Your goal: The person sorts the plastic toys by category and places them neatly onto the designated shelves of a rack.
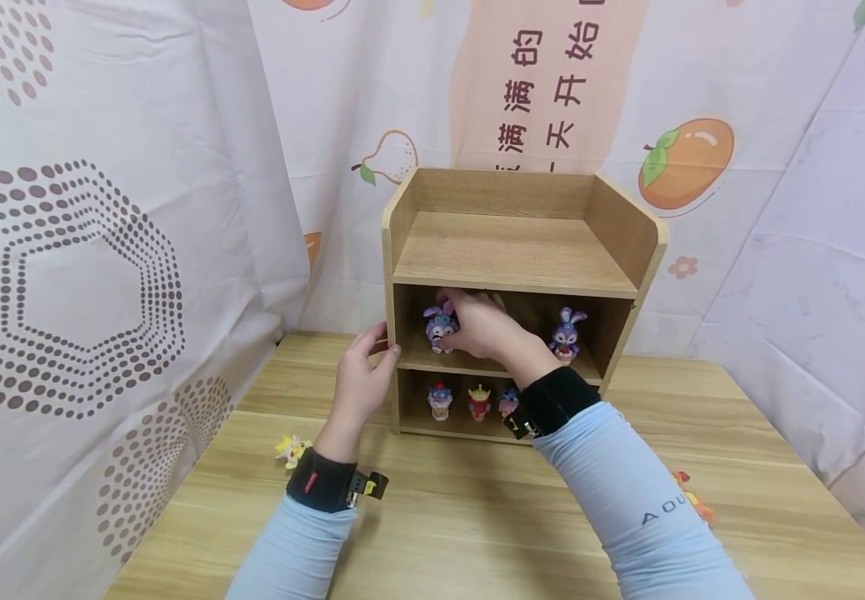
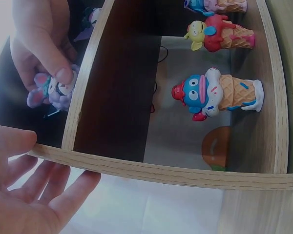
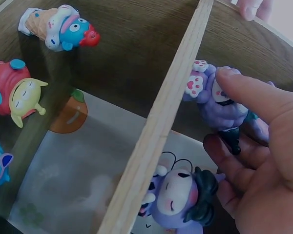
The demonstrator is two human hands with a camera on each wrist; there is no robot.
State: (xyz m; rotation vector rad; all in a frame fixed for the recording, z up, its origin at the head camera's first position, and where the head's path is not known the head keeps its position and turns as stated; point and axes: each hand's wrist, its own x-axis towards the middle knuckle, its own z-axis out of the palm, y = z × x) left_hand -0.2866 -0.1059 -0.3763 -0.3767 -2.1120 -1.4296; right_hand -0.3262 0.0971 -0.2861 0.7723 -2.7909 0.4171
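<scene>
My right hand [image 1: 481, 325] pinches a purple rabbit figurine [image 3: 224, 105] between thumb and fingers, at the left of the middle compartment. The figurine is upright, its feet at the shelf board. At the left side panel, my left hand [image 1: 361, 375] grips the front edge of the wooden shelf [image 1: 515, 287], thumb at the front and fingers along the outside. A purple rabbit figurine [image 1: 565, 333] stands at the right of that compartment. Beside my right hand is a purple figurine with dark green hair [image 3: 173, 195]; the head view does not show it clearly.
In the bottom compartment stand a blue figurine with a red hat [image 1: 440, 402], a red and yellow figurine [image 1: 479, 402] and a blue one [image 1: 508, 402] partly behind my right wrist. A yellow figurine [image 1: 292, 451] and an orange-red one [image 1: 693, 500] lie on the table [image 1: 432, 533].
</scene>
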